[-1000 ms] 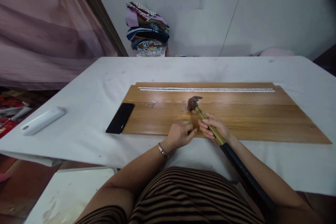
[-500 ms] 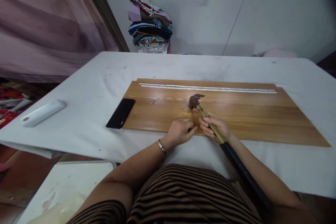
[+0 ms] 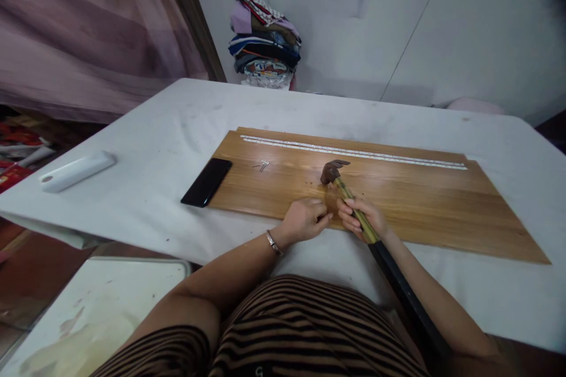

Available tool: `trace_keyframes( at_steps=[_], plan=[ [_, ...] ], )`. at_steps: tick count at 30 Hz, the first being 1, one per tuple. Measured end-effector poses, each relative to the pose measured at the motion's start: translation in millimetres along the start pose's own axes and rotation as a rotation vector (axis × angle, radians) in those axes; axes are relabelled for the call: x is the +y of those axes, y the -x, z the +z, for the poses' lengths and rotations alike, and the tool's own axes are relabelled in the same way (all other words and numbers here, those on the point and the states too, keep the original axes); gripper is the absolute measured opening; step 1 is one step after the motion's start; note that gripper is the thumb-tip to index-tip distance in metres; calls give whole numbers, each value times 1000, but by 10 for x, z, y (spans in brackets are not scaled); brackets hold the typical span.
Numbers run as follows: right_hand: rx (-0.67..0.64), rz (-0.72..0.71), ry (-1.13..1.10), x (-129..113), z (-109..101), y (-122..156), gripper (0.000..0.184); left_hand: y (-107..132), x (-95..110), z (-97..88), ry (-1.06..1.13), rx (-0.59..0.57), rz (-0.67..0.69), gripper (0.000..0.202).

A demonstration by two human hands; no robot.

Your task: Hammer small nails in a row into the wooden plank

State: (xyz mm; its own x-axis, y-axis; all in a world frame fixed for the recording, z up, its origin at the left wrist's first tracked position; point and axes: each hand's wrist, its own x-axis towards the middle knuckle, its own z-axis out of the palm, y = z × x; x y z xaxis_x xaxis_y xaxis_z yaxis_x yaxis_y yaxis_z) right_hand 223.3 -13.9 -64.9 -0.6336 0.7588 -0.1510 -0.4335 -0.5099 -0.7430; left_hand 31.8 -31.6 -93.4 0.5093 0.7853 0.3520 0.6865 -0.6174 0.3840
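My right hand [image 3: 362,217] is wrapped round the upper handle of a claw hammer [image 3: 346,190]. The rusty head sits low over the wooden board [image 3: 442,209], claw pointing away to the right; I cannot tell whether it touches the wood. The black lower part of the handle runs back along my right forearm. Beside it, at the board's near edge, rests my left hand [image 3: 306,219], fingers curled together; anything between them is hidden. Dark specks dot the board near the hammer head. Several small nails [image 3: 262,165] lie loose on the board's left part.
A black phone [image 3: 206,182] overlaps the board's left edge. Two printed white strips [image 3: 354,151] run along its far side. On the white-covered table [image 3: 150,129], a white plastic object [image 3: 77,171] lies at left. Folded clothes [image 3: 265,41] are stacked by the wall; a white stool [image 3: 132,283] stands below.
The camera view has tilted and shifted slightly, so the board appears rotated a little clockwise. Both hands and the hammer keep nearly the same places over the board.
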Motion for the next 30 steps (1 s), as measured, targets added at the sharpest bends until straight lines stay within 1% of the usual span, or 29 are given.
trace_keyframes(
  at_steps=[5,7,14,18,23,30],
  plan=[
    [-26,-33,20,-1,5,15,26,-6,4,1,-7,1,-9,30],
    [-23,-40,24,0,9,18,24,-6,8,-2,-5,6,-9,30],
    [5,-20,39,-3,8,12,29,-5,2,8,2,5,-10,30],
    [-2,-13,35,-2,-1,6,28,-3,0,11,-1,5,-8,29],
    [3,-6,25,-6,6,4,36,-5,8,3,-9,3,-13,29],
    [12,-17,38,-18,34,12,32,-8,13,-12,3,2,-12,30]
  ],
)
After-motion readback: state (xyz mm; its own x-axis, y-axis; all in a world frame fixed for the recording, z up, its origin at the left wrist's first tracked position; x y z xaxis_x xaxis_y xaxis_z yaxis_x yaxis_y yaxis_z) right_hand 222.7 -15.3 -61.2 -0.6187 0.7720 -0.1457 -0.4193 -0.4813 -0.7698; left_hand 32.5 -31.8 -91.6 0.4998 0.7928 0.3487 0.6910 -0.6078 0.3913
